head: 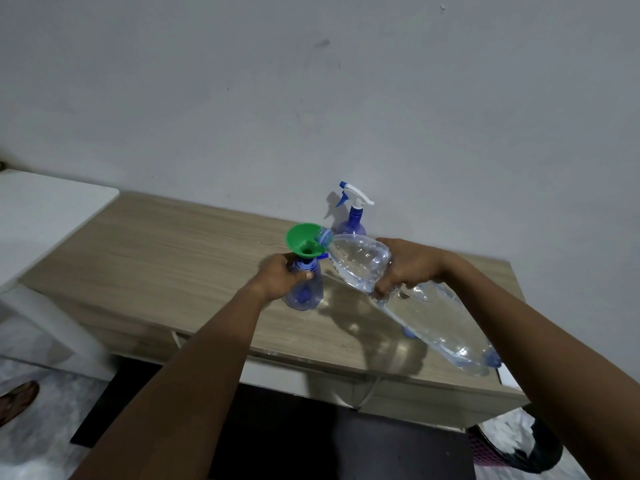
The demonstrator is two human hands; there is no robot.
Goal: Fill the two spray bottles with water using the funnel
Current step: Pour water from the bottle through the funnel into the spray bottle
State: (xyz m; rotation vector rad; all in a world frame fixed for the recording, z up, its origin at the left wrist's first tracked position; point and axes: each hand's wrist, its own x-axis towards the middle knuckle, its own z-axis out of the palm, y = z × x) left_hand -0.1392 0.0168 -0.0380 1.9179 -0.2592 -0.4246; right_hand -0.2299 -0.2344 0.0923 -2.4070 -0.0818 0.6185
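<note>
While the left grip (280, 280) clasps the shoulder of the uncapped blue spray bottle (304, 296) standing on the wood-grain bench (173, 258), its fingers cover much of the bottle's upper body. A green funnel (304, 239) sits in that bottle's neck, tilted slightly. The right grip (405, 268) is curled round the waist of a large clear water bottle (360, 261), tipped down to the left with its open mouth resting at the funnel's rim; whether water is flowing cannot be made out. Behind them, near the wall, the second spray bottle (353, 221) stands upright with its white-and-blue trigger head on, its lower body hidden by the water bottle. A small blue piece (410, 332) lies on the bench under the big bottle, and another blue shape (491, 358) shows through its base; neither is clear enough to name. A sandalled foot (17, 400) is cut off at the left edge.
</note>
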